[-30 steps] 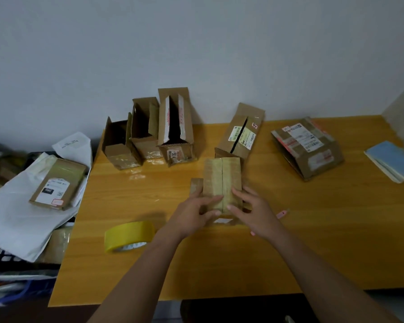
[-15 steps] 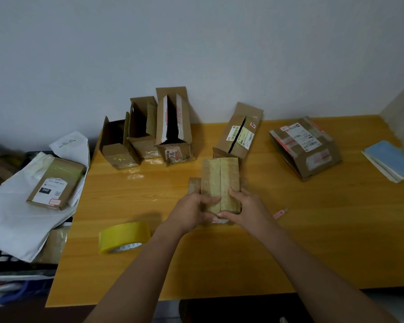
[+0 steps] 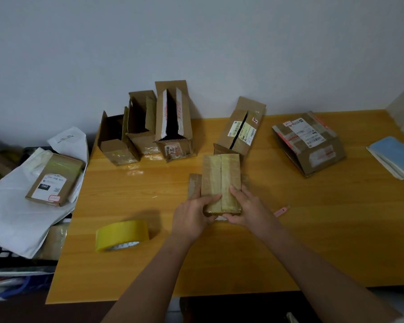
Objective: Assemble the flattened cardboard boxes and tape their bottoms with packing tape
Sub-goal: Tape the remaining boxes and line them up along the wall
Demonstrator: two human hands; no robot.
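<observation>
So, both hands are on the small cardboard box [image 3: 221, 180] sitting mid-tabletop [image 3: 289, 241]. The left hand [image 3: 193, 216] wraps its near-left corner with the thumb lying across the top, and the right hand [image 3: 245, 209] grips the near-right corner, fingers curled around the edge. The box's upward face has two flaps meeting at a centre seam, shiny with tape, and one side flap sticks out just left of it. Left of the left hand and a bit nearer the person, a yellow roll of packing tape [image 3: 121, 235] rests on the tabletop. Right of the right hand lies a small pink cutter [image 3: 281, 211]. Beyond the hands, a row of opened boxes [image 3: 147, 127] stands against the wall; the tallest has a sticker reading something like "5814". Further right, a slit box [image 3: 241, 129] and a labelled parcel [image 3: 309, 143] carry shipping labels, too small to read. Far left, off the tabletop, a flat parcel [image 3: 54, 179] on white mailer bags [image 3: 16, 217] shows "060" on a black patch. Far right sits a blue notebook [image 3: 393, 156].
</observation>
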